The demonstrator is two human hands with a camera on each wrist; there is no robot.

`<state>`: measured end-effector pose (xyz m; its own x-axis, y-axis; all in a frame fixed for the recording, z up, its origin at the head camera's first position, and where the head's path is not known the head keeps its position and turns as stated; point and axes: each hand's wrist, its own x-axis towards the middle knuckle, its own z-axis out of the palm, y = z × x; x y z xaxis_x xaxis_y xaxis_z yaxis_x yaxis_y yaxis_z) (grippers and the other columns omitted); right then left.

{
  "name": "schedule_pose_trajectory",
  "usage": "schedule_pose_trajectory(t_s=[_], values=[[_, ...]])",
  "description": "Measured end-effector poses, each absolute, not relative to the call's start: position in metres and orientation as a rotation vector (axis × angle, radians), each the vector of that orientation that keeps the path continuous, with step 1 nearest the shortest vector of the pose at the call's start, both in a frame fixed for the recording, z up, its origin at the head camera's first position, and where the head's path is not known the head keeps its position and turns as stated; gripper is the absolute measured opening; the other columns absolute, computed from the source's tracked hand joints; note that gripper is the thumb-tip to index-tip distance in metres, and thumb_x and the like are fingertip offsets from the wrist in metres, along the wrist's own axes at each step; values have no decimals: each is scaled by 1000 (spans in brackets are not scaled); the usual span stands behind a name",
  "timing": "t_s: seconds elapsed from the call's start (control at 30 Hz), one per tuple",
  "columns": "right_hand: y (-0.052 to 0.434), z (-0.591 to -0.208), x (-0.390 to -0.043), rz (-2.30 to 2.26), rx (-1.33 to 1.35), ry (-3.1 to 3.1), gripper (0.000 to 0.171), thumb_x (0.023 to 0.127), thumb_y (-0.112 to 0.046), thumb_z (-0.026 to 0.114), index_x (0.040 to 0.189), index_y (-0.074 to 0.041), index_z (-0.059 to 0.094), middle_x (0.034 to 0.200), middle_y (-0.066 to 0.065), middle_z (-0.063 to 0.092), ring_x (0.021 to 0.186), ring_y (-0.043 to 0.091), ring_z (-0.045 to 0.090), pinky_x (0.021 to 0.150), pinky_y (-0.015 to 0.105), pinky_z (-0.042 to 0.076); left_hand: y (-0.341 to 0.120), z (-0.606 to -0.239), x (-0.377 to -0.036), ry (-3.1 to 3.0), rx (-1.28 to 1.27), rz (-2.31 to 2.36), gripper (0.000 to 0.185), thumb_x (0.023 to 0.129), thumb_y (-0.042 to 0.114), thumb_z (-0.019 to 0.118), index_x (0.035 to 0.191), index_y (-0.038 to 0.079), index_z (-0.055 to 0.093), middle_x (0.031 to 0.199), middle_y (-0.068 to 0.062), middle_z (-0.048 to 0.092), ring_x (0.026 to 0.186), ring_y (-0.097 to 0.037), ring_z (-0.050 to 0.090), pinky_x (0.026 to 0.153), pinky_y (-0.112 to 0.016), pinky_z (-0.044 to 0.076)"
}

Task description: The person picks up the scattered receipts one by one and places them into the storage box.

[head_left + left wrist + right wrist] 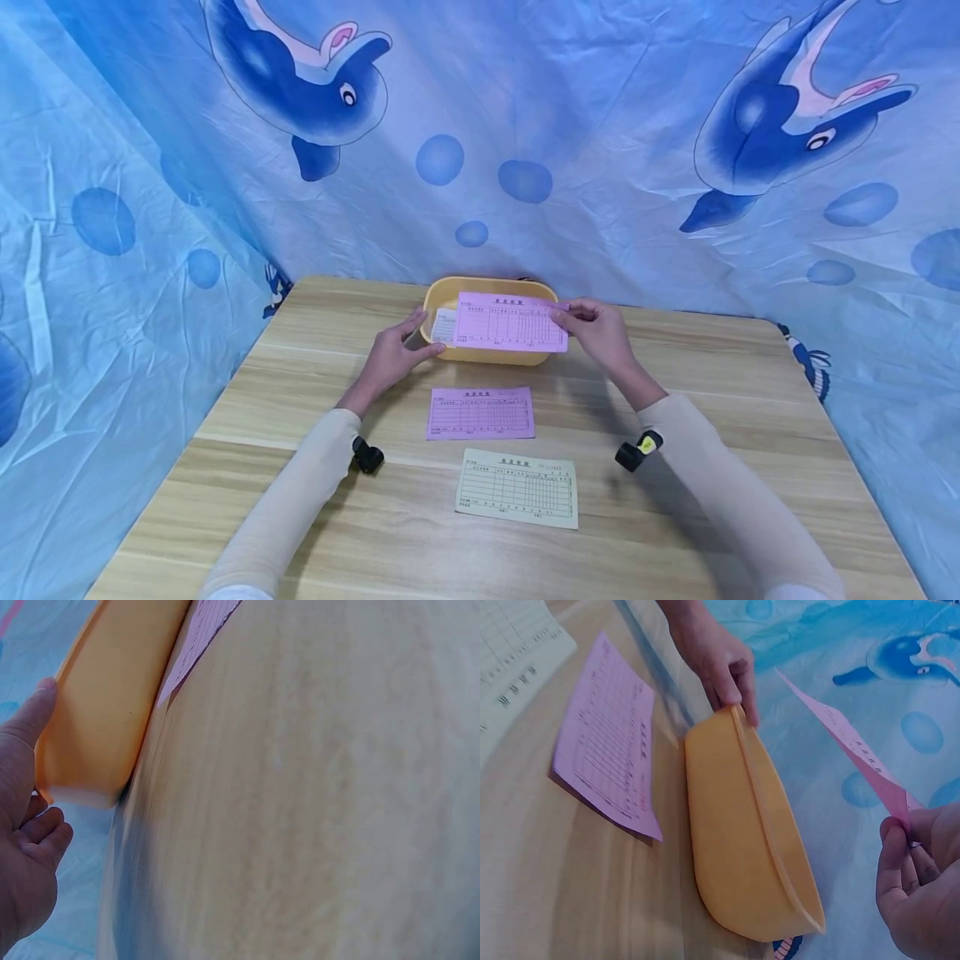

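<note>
My right hand point(602, 337) pinches a pink printed form point(510, 323) by its right end. In the right wrist view that form is raised above the yellow plastic basket point(731, 825). With thumb and fingers, my left hand point(392, 354) grips the basket's left end at the rim. Inside the basket, a whitish printed slip point(444, 325) shows beside the held form, which hides much of the interior. A second pink form point(481, 414) lies on the table in front of the basket. Nearer to me lies a pale green form point(517, 489).
The wooden table point(712, 492) carries all of this. Behind it hangs a blue curtain point(600, 100) with dolphins, close to the table's back edge. Each sleeve has a black wrist device, one on the left point(367, 456) and one on the right point(638, 451).
</note>
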<state>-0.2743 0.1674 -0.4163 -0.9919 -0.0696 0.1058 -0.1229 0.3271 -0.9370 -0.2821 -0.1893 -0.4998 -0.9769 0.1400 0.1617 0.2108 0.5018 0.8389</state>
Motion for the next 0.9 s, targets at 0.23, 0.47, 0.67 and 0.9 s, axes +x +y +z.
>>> schedule_pose_trajectory(t_s=[0.23,0.47,0.67,0.9], values=[[159,-416,-299,1767,149,-2477,28,93,-21,78,111,0,76,97,13,73,79,11,68,79,38,64,-189,-498,-281,-2658,-312,-1498,93,79,50,85,153,8,45,163,-12,36,152,-28,31,126,-46,24],[144,-420,-318,1791,14,-2507,28,92,-14,78,114,3,74,103,20,74,78,12,70,84,41,63,-189,-499,-282,-2670,-298,-1487,93,79,50,85,152,9,46,162,-6,36,152,-28,32,126,-47,24],[130,-427,-330,1717,-68,-2571,25,91,-13,79,111,2,75,102,18,76,83,17,71,81,38,64,-190,-500,-282,-2667,-299,-1482,92,79,50,85,152,9,47,162,-7,37,151,-29,33,125,-48,24],[117,-439,-341,1589,-32,-2632,21,90,-13,80,105,1,77,100,18,77,79,19,72,70,29,62,-190,-500,-283,-2662,-310,-1478,92,79,50,85,152,11,47,162,-8,38,150,-30,34,123,-48,28]])
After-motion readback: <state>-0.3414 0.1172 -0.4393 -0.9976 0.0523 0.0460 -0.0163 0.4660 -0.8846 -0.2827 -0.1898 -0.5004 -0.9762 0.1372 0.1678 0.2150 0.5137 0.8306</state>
